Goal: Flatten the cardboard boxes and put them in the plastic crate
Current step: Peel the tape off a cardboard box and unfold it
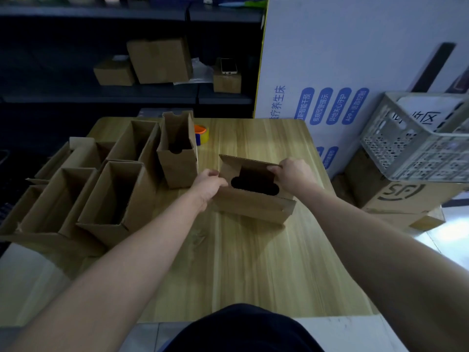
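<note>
While your left hand (pixel 209 182) and right hand (pixel 291 174) grip its raised flap's ends, brown box (pixel 253 207), dark cutout, mid-frame; open tabletop (pixel 253 262) below, plastic crate (pixel 406 148) right edge.

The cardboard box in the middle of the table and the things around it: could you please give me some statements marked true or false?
1. Both the left hand and the right hand hold the cardboard box. True.
2. The plastic crate stands on the table. False: it is off the table, to the right, above a brown carton.
3. A tape roll lies behind the tall upright box. True.
4. The open boxes on the left are already flattened. False: they stand in shape, open at the top.
5. A phone lies on a small box on the shelf. True.
</note>
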`<state>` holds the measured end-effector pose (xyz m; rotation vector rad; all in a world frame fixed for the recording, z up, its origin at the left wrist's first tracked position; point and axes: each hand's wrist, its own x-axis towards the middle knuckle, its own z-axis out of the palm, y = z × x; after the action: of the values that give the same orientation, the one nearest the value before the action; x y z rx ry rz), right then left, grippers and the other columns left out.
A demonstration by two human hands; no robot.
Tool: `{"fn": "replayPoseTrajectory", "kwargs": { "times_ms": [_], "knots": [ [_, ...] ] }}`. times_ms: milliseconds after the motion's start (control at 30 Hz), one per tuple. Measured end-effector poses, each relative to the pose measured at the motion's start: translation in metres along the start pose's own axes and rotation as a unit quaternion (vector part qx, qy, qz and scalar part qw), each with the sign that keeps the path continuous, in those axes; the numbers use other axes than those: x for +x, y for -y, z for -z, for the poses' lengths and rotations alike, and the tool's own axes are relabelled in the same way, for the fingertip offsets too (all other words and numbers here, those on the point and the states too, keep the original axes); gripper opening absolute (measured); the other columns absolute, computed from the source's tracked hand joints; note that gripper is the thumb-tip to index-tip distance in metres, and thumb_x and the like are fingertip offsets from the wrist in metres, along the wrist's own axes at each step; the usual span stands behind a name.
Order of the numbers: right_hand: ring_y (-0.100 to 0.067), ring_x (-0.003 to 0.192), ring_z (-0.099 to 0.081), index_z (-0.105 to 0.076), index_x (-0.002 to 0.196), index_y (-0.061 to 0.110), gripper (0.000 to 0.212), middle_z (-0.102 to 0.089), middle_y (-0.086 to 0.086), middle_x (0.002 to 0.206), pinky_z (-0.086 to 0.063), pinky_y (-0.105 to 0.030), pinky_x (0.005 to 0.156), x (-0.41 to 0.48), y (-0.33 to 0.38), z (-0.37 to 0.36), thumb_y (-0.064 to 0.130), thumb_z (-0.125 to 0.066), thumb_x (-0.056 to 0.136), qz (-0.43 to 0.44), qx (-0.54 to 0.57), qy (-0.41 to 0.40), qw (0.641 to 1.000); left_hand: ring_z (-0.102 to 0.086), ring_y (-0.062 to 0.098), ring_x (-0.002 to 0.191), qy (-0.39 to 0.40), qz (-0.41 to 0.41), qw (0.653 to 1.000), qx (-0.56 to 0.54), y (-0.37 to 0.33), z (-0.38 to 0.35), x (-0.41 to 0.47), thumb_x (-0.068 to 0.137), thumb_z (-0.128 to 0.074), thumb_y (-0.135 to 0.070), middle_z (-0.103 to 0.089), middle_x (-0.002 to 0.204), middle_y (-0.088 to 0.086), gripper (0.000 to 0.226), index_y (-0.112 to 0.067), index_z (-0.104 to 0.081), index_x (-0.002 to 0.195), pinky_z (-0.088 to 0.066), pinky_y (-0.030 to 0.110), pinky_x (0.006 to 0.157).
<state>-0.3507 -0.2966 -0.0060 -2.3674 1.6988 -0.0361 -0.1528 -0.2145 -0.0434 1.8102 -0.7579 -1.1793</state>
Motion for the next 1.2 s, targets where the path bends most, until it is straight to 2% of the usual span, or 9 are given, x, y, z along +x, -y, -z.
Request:
{"fn": "replayPoseTrajectory", "kwargs": {
  "times_ms": [167,300,433,533,700,833,933,1067,1200],
  "knots": [
    [-0.022,0.080,-0.062,-0.055,0.129,0.034,0.040,-0.059,-0.001,0.095,-0.058,-0.037,0.068,0.001,0.013,0.005,0.027,-0.063,0.091,0.062,-0.077,-0.032,0.995,-0.052,0.028,0.115,-0.057,0.020,0.996,0.064,-0.017,-0.003,0.010,0.072,-0.080,-0.022,-0.055,0.125,0.010,0.066,-0.009,-0.047,0.128,-0.047,0.040,0.095],
    [-0.019,0.070,-0.061,-0.068,0.107,0.022,0.029,-0.062,-0.001,0.083,-0.052,-0.032,0.055,0.002,0.021,0.005,0.042,-0.051,0.094,0.031,0.012,-0.075,0.997,-0.056,0.030,0.113,-0.133,0.038,0.979,0.150,-0.022,-0.009,0.016,0.063,-0.085,-0.035,-0.055,0.124,0.011,0.078,-0.007,-0.049,0.126,-0.049,0.036,0.084],
    [-0.020,0.068,-0.062,-0.068,0.107,0.022,0.032,-0.063,-0.003,0.080,-0.056,-0.036,0.059,-0.004,0.027,0.004,0.043,-0.048,0.096,0.052,0.002,-0.092,0.994,-0.059,0.021,0.085,-0.182,0.005,0.958,0.221,-0.019,-0.007,0.018,0.072,-0.079,-0.029,-0.063,0.103,0.006,0.043,-0.012,-0.059,0.105,-0.042,0.026,0.058],
    [-0.017,0.064,-0.059,-0.067,0.100,0.017,0.040,-0.062,-0.003,0.076,-0.051,-0.029,0.052,-0.005,0.028,0.005,0.050,-0.047,0.094,0.019,0.040,-0.097,0.994,-0.061,0.022,0.082,-0.212,-0.039,0.947,0.237,-0.015,-0.004,0.019,0.080,-0.071,-0.026,-0.064,0.093,0.004,0.021,-0.013,-0.061,0.092,-0.045,0.028,0.060],
    [-0.014,0.069,-0.061,-0.066,0.101,0.013,0.043,-0.062,0.000,0.076,-0.051,-0.027,0.055,0.000,0.019,0.007,0.053,-0.056,0.088,-0.039,0.133,-0.096,0.986,-0.062,0.018,0.077,-0.193,-0.073,0.978,0.038,-0.008,-0.005,0.015,0.089,-0.061,-0.029,-0.059,0.074,-0.006,0.019,-0.011,-0.068,0.093,-0.039,0.018,0.053],
    [-0.026,0.114,-0.052,-0.041,0.133,0.013,0.075,-0.053,-0.009,0.124,-0.050,-0.037,0.090,0.000,0.014,0.002,0.044,-0.076,0.074,-0.099,0.232,-0.133,0.958,-0.053,0.011,0.085,-0.191,-0.047,0.976,-0.096,0.002,-0.006,0.013,0.090,-0.060,-0.028,-0.059,0.091,-0.004,0.018,-0.012,-0.066,0.094,-0.041,0.020,0.071],
    [-0.027,0.117,-0.050,-0.031,0.134,0.014,0.087,-0.050,-0.011,0.129,-0.047,-0.037,0.089,-0.001,0.013,-0.005,0.036,-0.083,0.068,-0.132,0.294,-0.114,0.940,-0.051,0.011,0.096,-0.178,-0.036,0.974,-0.136,0.009,-0.007,0.012,0.091,-0.059,-0.027,-0.063,0.108,0.002,0.010,-0.020,-0.064,0.085,-0.038,0.025,0.084],
    [-0.025,0.108,-0.058,-0.030,0.123,0.015,0.079,-0.057,-0.006,0.125,-0.047,-0.033,0.078,-0.001,0.013,-0.013,0.029,-0.084,0.068,-0.139,0.332,-0.105,0.927,-0.050,0.025,0.123,-0.190,-0.025,0.967,-0.167,0.009,-0.010,0.010,0.092,-0.058,-0.027,-0.059,0.127,0.009,0.033,-0.008,-0.061,0.119,-0.037,0.035,0.101],
    [-0.029,0.105,-0.059,-0.027,0.129,0.016,0.085,-0.058,-0.008,0.120,-0.052,-0.038,0.076,-0.003,0.015,-0.015,0.032,-0.084,0.068,-0.161,0.309,-0.116,0.930,-0.050,0.026,0.123,-0.189,-0.025,0.965,-0.181,0.008,-0.012,0.010,0.092,-0.057,-0.028,-0.060,0.126,0.008,0.031,-0.011,-0.062,0.117,-0.037,0.037,0.103]
  ]
}}
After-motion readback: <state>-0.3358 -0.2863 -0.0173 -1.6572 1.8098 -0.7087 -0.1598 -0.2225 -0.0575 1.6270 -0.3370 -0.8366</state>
